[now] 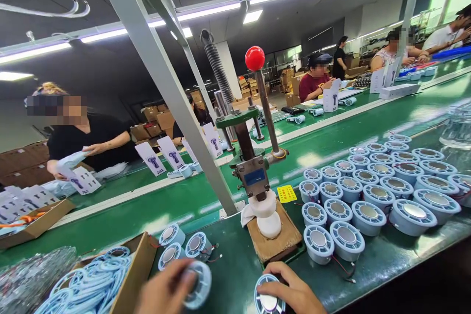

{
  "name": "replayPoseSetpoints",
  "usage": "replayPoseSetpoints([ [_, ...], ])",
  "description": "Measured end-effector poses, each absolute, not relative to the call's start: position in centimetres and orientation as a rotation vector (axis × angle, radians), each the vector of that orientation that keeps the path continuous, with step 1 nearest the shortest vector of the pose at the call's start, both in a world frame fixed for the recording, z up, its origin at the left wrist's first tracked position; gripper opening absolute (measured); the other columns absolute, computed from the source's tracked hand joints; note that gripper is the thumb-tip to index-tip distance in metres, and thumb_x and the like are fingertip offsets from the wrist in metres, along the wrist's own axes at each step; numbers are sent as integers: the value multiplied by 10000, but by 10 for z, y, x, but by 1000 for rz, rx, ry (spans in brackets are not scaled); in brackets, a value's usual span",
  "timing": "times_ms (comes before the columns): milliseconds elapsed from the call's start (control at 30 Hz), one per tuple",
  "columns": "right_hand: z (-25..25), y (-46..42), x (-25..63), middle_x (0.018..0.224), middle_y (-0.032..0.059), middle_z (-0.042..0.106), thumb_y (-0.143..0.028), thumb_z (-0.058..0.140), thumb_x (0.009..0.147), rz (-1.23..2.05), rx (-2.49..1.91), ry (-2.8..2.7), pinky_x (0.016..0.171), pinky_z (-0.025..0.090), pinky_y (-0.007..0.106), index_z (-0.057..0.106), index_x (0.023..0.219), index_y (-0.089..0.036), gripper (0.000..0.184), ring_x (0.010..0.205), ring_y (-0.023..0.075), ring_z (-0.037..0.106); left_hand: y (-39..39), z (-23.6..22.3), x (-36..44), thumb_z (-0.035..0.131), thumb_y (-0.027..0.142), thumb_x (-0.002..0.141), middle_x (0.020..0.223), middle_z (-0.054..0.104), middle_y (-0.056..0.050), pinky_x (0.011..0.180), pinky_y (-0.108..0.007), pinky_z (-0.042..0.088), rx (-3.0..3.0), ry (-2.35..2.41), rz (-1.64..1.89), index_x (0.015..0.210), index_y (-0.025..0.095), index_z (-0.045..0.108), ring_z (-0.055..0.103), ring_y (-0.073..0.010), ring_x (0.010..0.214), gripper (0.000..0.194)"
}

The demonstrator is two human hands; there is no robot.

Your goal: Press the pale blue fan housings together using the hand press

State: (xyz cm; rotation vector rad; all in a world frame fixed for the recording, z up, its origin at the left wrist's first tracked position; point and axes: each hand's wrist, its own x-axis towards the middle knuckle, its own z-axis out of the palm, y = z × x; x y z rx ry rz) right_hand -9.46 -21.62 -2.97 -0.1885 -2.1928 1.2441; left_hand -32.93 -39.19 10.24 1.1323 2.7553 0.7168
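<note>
Left hand [167,290]: fingers gripped fan housing [196,284] | right hand [290,292]: fingers apparently curled over grille [268,299] | press [257,176]: unloaded | finished rows [382,191]: many

A green table [235,274] fills the lower frame. At right, rows of pale blue round housings [382,191] show silver centres. The press [253,167] in the middle is grey with a blue plate, a red ball knob [255,58] on top, and white pads [268,216] on a brown board [279,240]. A yellow label [286,194] lies beside it.
</note>
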Motion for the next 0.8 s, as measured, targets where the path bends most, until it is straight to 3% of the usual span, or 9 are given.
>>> replayPoseSetpoints([
  [67,-29,-214,-90,1213,65,581,-187,780,699,1267,-147,-2212,959,473,232,664,1173,-321,506,1079,189,627,-372,67,-285,486,524,837,935,732,-49,853,-373,567,1378,2535,642,914,281,721,682,-259,901,346],
  [200,-29,-208,-85,1299,96,545,-213,782,697,1300,-106,-2289,1004,456,247,648,1222,-282,546,1172,222,589,-361,33,-262,412,478,932,1215,654,-98,1022,-477,497,1478,2625,724,1140,255,677,592,-273,1174,404],
  [367,-34,-208,-84,1291,105,553,-232,765,718,1266,-77,-2291,988,482,261,650,1228,-277,525,1137,232,618,-386,20,-277,578,445,866,1429,536,-44,1058,-556,457,1756,2460,546,1397,355,466,476,-307,1321,550],
  [500,-29,-213,-80,1359,106,522,-119,694,692,1292,-150,-2299,1030,456,275,639,1244,-273,576,1209,232,582,-393,2,-272,572,269,830,1437,521,-36,1077,-556,433,1765,2524,608,1453,367,365,442,-305,1336,663],
  [633,-18,-217,-78,1351,96,547,-60,622,657,1274,-238,-2323,1044,448,272,646,1239,-268,618,1230,217,571,-390,2,-266,644,366,798,1467,463,-97,1066,-561,440,1742,2529,583,1508,322,260,437,-339,1329,808],
  [733,-13,-218,-78,1319,116,575,-62,619,643,1234,-239,-2330,1013,479,272,663,1224,-239,609,1199,226,597,-388,10,-266,587,321,839,1459,481,-61,1071,-569,432,1801,2470,477,1495,379,266,434,-319,1340,732],
  [800,-12,-218,-79,1292,133,593,-66,626,624,1199,-241,-2328,985,503,281,674,1210,-216,607,1167,238,618,-387,14,-265,611,306,828,1462,477,-76,1069,-563,437,1764,2514,467,1514,364,209,447,-313,1334,798],
])
